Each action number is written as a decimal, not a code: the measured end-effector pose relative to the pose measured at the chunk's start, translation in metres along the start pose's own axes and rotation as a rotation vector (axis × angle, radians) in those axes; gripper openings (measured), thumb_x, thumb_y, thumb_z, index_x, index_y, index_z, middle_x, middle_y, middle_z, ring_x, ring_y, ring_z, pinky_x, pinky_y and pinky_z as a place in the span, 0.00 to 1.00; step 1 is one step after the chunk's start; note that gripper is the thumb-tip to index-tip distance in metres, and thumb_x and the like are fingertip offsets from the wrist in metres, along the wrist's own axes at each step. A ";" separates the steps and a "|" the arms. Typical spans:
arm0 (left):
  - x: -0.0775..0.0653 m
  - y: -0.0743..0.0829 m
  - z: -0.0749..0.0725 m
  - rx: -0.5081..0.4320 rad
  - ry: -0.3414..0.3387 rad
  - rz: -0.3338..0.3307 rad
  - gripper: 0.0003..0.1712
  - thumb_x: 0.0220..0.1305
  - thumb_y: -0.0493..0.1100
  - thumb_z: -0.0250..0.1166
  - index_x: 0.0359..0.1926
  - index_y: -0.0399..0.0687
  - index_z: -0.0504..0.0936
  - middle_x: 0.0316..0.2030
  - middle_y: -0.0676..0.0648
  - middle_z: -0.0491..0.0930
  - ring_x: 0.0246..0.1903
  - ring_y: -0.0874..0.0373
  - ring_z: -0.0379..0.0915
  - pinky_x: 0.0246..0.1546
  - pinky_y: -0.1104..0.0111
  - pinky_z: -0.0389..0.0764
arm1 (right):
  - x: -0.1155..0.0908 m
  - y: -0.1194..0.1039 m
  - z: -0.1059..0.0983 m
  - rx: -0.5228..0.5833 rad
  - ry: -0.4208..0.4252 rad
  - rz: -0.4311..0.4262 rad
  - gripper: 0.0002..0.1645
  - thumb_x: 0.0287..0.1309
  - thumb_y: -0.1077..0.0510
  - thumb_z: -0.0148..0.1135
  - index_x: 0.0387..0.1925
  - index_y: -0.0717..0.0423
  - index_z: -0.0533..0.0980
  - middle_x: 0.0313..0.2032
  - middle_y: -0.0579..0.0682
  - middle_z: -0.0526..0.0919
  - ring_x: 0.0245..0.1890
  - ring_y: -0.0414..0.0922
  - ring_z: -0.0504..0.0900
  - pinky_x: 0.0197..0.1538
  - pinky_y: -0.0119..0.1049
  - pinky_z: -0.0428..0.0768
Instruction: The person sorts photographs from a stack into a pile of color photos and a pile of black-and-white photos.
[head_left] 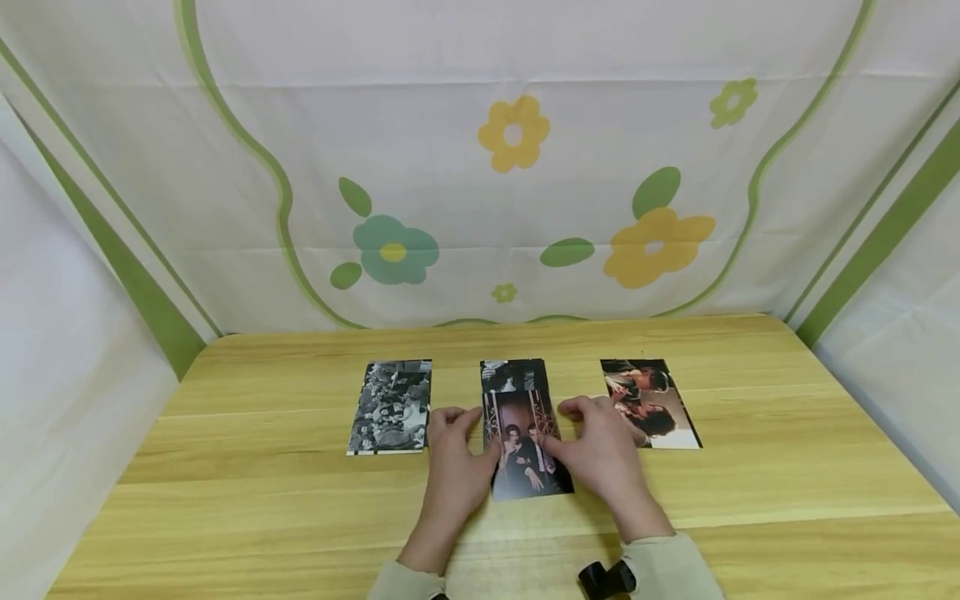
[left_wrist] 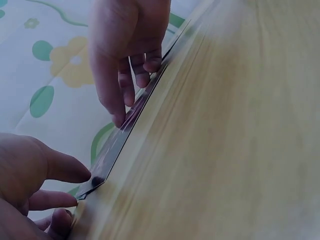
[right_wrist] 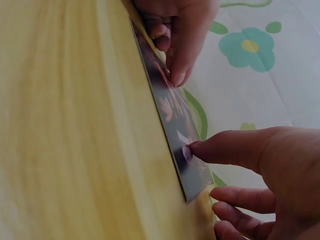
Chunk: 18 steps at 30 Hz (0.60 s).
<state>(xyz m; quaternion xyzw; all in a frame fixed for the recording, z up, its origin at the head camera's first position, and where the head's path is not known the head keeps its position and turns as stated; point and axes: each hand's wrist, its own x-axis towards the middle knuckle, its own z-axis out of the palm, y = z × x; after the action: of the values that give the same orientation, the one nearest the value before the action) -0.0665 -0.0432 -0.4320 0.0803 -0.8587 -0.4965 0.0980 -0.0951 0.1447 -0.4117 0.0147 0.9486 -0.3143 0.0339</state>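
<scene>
A colour photo print (head_left: pixel 525 454) of people in dark clothes lies in the middle, overlapping a black-and-white print (head_left: pixel 513 375) behind it. My left hand (head_left: pixel 459 454) holds its left edge, thumb at the border and index finger beside the far part. From the other side my right hand (head_left: pixel 603 446) holds it, the thumb resting on the picture's face and the fingers along the right edge. Both wrist views show the print (right_wrist: pixel 172 115) at a low slant, with thumbs on its surface and curled fingers close to its edges.
Another black-and-white print (head_left: pixel 392 408) lies left of my left hand. A colour print (head_left: pixel 656 404) lies to the right, partly behind my right hand. The wooden table (head_left: pixel 262 500) ends at a white flowered cloth (head_left: pixel 465 192), which also hangs at both sides.
</scene>
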 end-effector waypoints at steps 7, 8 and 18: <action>0.000 -0.001 0.001 -0.009 -0.009 0.001 0.30 0.60 0.34 0.75 0.64 0.36 0.84 0.57 0.38 0.72 0.62 0.41 0.66 0.66 0.42 0.74 | -0.001 0.000 0.005 -0.010 0.016 -0.002 0.32 0.56 0.44 0.81 0.58 0.53 0.84 0.57 0.57 0.83 0.57 0.57 0.81 0.70 0.81 0.59; 0.000 -0.001 0.001 -0.010 -0.012 -0.004 0.30 0.60 0.34 0.75 0.65 0.36 0.84 0.57 0.39 0.73 0.62 0.42 0.66 0.66 0.42 0.74 | -0.001 -0.001 0.005 -0.009 0.019 -0.003 0.31 0.56 0.44 0.81 0.58 0.53 0.84 0.57 0.57 0.83 0.58 0.57 0.81 0.71 0.82 0.56; 0.001 -0.004 0.000 -0.018 -0.019 0.032 0.28 0.65 0.30 0.68 0.67 0.41 0.83 0.48 0.46 0.80 0.48 0.53 0.66 0.46 0.63 0.70 | 0.000 0.000 0.008 0.016 0.032 0.004 0.31 0.58 0.45 0.80 0.59 0.54 0.84 0.56 0.57 0.84 0.58 0.57 0.81 0.73 0.84 0.47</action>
<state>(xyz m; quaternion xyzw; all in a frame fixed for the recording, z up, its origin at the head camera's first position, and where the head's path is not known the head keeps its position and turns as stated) -0.0676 -0.0450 -0.4351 0.0609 -0.8563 -0.5033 0.0985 -0.0950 0.1399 -0.4182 0.0217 0.9465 -0.3215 0.0193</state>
